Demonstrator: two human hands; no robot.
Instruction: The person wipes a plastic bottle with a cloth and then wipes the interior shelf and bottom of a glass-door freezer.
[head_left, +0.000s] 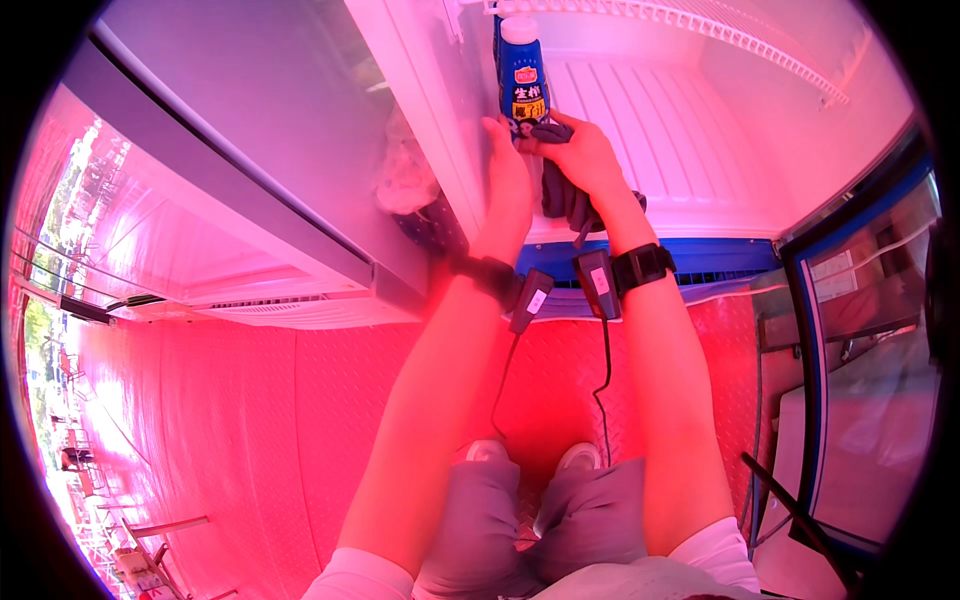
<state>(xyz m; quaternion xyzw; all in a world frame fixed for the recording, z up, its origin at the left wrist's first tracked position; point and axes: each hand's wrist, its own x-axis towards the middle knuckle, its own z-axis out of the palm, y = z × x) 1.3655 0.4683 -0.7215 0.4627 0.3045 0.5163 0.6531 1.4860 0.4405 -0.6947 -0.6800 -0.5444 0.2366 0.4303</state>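
Observation:
A blue plastic drink bottle (523, 79) with a white cap and a printed label stands upright inside the refrigerator, close to its left wall. My right hand (583, 154) grips a dark cloth (562, 195), and its fingers are at the bottle's lower right side. Part of the cloth hangs below the palm over the compartment floor. At the bottle's lower left side is my left hand (510, 176); whether its partly hidden fingers grip the bottle is unclear. Another blue item (496, 37) shows just behind the bottle, mostly covered by it.
A white wire shelf (675, 22) spans the compartment above. The refrigerator's glass door (874, 375) stands open at right. Another refrigerator cabinet (247, 97) is at left, with a plastic bag (409, 176) in the gap. Wrist-worn devices (487, 277) trail cables above the red diamond-plate floor (360, 420).

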